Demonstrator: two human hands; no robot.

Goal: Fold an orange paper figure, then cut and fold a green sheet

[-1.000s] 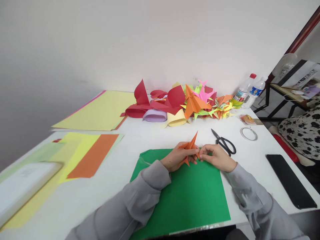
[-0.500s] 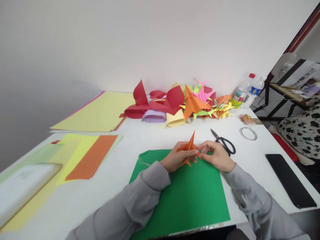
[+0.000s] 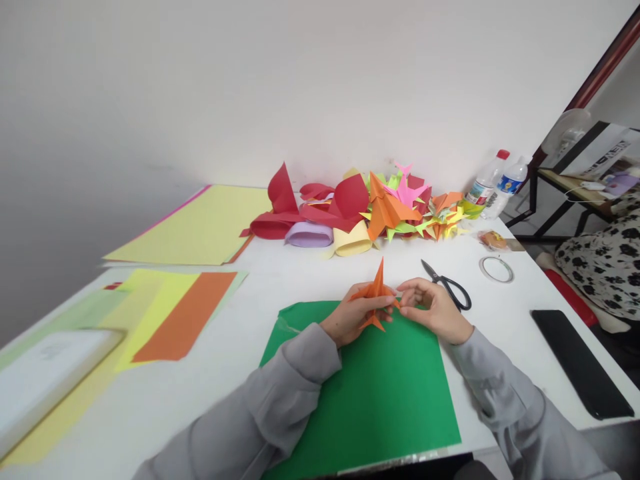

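Observation:
An orange origami paper plane (image 3: pixel 379 285), folded with pointed wings, is held above the green sheet (image 3: pixel 395 393). My left hand (image 3: pixel 353 315) is closed around its body, thumb on top, and covers part of it. One tip points upward and another juts out below the fingers. At the plane's right end, my right hand (image 3: pixel 434 310) pinches a small orange point between thumb and fingertips. Just behind my right hand lies a pair of scissors (image 3: pixel 449 285) with black handles.
Folded paper pieces (image 3: pixel 390 207) are heaped by the wall, with bottles (image 3: pixel 506 185) at their right. Coloured paper strips (image 3: pixel 185 317) and a white box (image 3: pixel 55 367) lie left. A tape roll (image 3: pixel 497 269) and a black phone (image 3: pixel 583 363) lie right.
The orange paper plane has tilted slightly, its upper tip shifting a little left and more upright. Both hands keep nearly the same place and grip.

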